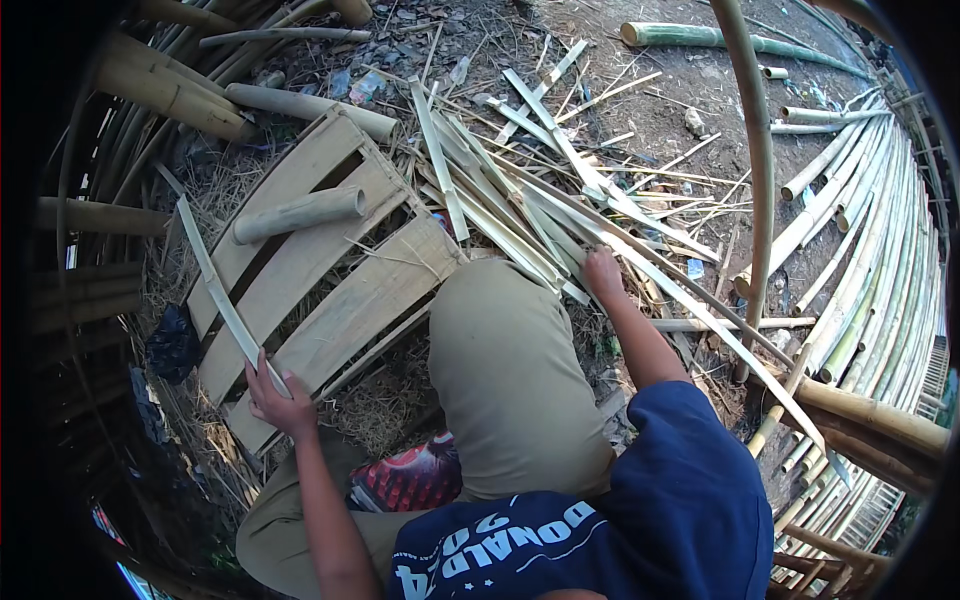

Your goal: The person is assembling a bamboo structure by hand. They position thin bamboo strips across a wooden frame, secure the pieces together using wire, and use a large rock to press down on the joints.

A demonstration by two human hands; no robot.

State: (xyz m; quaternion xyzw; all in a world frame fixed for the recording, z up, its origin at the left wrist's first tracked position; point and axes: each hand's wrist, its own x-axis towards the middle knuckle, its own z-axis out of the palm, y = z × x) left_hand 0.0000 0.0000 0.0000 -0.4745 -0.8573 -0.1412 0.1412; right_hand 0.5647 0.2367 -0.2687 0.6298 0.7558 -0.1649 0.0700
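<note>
Slats lie in a heap [530, 190] on the dirt ahead of us, too many and too crossed to count. Our right hand [603, 275] rests clenched on one long slat [720, 335] at the near edge of that heap, just past our knee; that slat runs on toward the lower right, ending close to the stacked poles [870, 240] along the right side. Our left hand [280, 400] grasps the lower end of a second, single strip [215, 285], which slants up and left across the pallet [330, 270].

We count three broad boards in the pallet, with dark gaps between them, and one short tube [300, 213] lying loose on its far part. Two more thick tubes [185, 95] sit beyond the pallet's far-left corner. One green pole [700, 38] lies on the ground at the far edge, and one thin bent cane [760, 160] arches down between the heap and the stacked poles.

Open room is scarce: bare dirt [650, 115] shows only beyond the heap. The pallet's near edge meets dry straw [385, 405], and a red bag [410, 478] lies just beside our leg.
</note>
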